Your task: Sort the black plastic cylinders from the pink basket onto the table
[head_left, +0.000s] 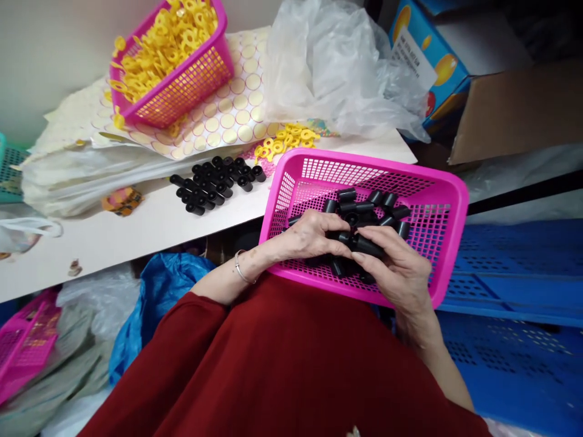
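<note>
Both my hands are inside a pink plastic basket [371, 162] that holds several short black plastic tubes [364, 207]. My left hand [312, 233] pinches a black tube [344, 237] between thumb and fingers. Close beside it, my right hand [398, 261] has its thumb and fingers around another black tube [368, 246]. The fingertips of the two hands nearly meet, partly hiding both tubes. On the white table, to the left of the basket, a cluster of similar black tubes [214, 182] stands upright, some with open tops showing.
Yellow ring-shaped plastic pieces fill a second pink basket [182, 85]; a small pile of yellow pieces [286, 141] lies on the table [168, 237]. Behind are a clear plastic bag [328, 67] and sticker sheets [228, 112]. Blue crates [519, 261] stand right, below an open cardboard box [519, 103].
</note>
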The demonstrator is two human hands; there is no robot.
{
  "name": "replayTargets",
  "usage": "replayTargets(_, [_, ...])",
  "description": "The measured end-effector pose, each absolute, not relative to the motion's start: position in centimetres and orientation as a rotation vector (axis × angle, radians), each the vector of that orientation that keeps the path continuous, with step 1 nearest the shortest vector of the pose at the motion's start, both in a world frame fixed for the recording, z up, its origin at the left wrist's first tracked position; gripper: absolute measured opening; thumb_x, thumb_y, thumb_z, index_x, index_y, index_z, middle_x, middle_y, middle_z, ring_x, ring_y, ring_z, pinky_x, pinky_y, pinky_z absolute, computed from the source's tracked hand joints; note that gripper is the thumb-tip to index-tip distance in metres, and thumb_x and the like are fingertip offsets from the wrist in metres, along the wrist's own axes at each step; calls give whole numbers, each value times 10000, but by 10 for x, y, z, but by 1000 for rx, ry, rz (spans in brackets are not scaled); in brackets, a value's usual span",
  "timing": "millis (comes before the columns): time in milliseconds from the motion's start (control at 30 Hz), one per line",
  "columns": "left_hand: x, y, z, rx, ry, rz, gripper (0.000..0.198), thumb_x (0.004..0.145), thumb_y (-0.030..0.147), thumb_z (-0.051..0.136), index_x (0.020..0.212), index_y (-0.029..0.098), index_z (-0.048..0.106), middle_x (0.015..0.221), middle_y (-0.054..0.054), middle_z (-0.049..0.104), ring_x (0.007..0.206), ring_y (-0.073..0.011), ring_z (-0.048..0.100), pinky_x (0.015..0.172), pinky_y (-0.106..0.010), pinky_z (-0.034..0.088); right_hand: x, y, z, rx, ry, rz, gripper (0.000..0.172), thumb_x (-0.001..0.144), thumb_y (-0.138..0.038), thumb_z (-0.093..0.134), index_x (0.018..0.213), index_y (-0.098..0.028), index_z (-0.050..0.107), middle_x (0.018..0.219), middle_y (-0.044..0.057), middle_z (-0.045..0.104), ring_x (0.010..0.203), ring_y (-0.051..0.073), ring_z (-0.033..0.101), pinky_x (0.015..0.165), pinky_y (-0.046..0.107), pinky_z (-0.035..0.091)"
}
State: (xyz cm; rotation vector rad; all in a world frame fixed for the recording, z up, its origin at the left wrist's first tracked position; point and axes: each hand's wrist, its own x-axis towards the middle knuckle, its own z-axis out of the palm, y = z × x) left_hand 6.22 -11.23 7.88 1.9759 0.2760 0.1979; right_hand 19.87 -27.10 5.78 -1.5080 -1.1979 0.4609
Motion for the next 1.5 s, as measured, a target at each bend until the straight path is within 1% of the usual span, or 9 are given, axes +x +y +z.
replayTargets(200, [63, -105, 82, 2072, 174, 93, 246, 801, 395, 732, 884, 164, 756, 802, -23, 646, 738, -130, 586, 707, -249, 458, 199, -274, 58, -1560, -1212, 479, 289, 818, -286, 711, 1106, -280, 716, 1066, 46, 712, 966, 213, 688, 847, 378, 592])
replayTargets(567, [70, -109, 93, 2199, 168, 45, 120, 773, 234, 726, 839, 134, 726, 813, -32, 641, 786, -145, 600, 730, -260, 470, 200, -273, 55, -1587, -1217, 529, 273, 834, -295, 688, 1105, -266, 712, 1033, 49, 710, 940, 209, 689, 848, 379, 592])
replayTargets(667, [71, -113, 86, 2188, 231, 149, 276, 718, 161, 740, 992, 136, 719, 880, -35, 675, 795, -143, 608, 740, -273, 488, 196, -273, 46, -1569, -1115, 611, 335, 805, -328, 722, 1131, -259, 694, 1060, 46, 717, 960, 212, 698, 872, 382, 595])
replayTargets(767, [71, -117, 74, 2096, 324, 272, 478, 688, 166, 785, 1154, 134, 682, 936, -53, 708, 790, -141, 618, 727, -284, 520, 190, -270, 33, -1462, -854, 695, 398, 744, -359, 784, 1112, -257, 672, 1030, 34, 733, 911, 204, 720, 788, 354, 624])
replayTargets(967, [70, -127, 55, 2179, 319, 424, 286, 797, 269, 747, 1069, 183, 741, 1072, -104, 739, 1052, -197, 662, 950, -371, 549, 186, -264, 25, -1191, -484, 910, 324, 712, -389, 818, 958, -231, 680, 864, 28, 758, 658, 180, 725, 648, 359, 650])
replayTargets(1133, [63, -141, 59, 2641, 78, 289, 340, 969, 280, 501, 1234, 137, 659, 1335, -167, 620, 1238, -204, 596, 1038, -364, 514, 183, -270, 26, -1150, -499, 979, 180, 827, -316, 728, 988, -242, 697, 946, 38, 766, 786, 182, 748, 721, 350, 656])
replayTargets(1267, [45, -145, 62, 2754, -62, 382, 332, 976, 231, 457, 1218, 121, 657, 1241, -164, 665, 1107, -169, 654, 989, -292, 535, 173, -273, 34, -1114, -654, 1093, 259, 933, -384, 577, 1165, -298, 658, 1128, 58, 743, 960, 205, 737, 803, 365, 639])
replayTargets(1367, [19, -143, 62, 2673, 243, 716, 301, 946, 336, 524, 1131, 154, 676, 1101, -130, 707, 988, -170, 674, 874, -291, 571, 172, -274, 48, -1132, -691, 1094, 370, 905, -448, 602, 1253, -325, 614, 1232, 74, 698, 1038, 224, 709, 783, 362, 632])
replayTargets(1500, [-29, -110, 49, 2243, 1225, 1343, 299, 877, 369, 610, 1112, 184, 629, 983, -77, 671, 867, -171, 645, 787, -331, 556, 194, -270, 49, -1455, -498, 663, 272, 797, -339, 749, 1057, -282, 691, 1060, 37, 715, 824, 171, 698, 682, 301, 590])
